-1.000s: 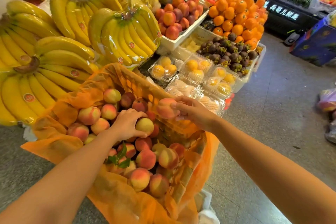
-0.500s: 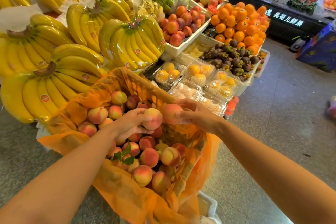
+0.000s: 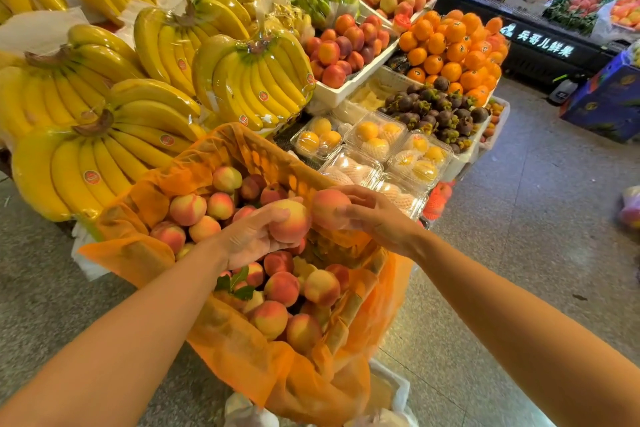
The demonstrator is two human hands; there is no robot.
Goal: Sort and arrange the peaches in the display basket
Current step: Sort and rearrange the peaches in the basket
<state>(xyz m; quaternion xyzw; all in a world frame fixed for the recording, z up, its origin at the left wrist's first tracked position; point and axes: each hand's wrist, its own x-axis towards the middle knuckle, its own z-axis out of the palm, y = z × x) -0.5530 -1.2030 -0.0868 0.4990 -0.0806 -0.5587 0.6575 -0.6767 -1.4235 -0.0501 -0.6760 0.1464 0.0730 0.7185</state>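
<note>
A display basket (image 3: pixel 349 314) lined with orange mesh holds several pink-yellow peaches (image 3: pixel 282 288). My left hand (image 3: pixel 249 239) is palm-up above the middle of the basket and grips one peach (image 3: pixel 291 224). My right hand (image 3: pixel 374 218) holds a second peach (image 3: pixel 329 206) over the basket's right rim, its fingers curled round it. The two held peaches almost touch. A few green leaves (image 3: pixel 235 286) lie among the fruit below my left wrist.
Wrapped banana bunches (image 3: pixel 252 80) crowd the left and back. Clear clamshell boxes (image 3: pixel 377 139) of fruit sit just behind the basket, then mangosteens (image 3: pixel 436 114), oranges (image 3: pixel 450 45) and a white tray of nectarines (image 3: pixel 346 48). A white bag (image 3: pixel 391 388) lies below the basket. Blue boxes (image 3: pixel 606 100) stand on the floor at right.
My left hand picked a peach out of the pile, lifted it and turned palm-up, bringing it close to the peach in my right hand. The right hand stayed over the rim.
</note>
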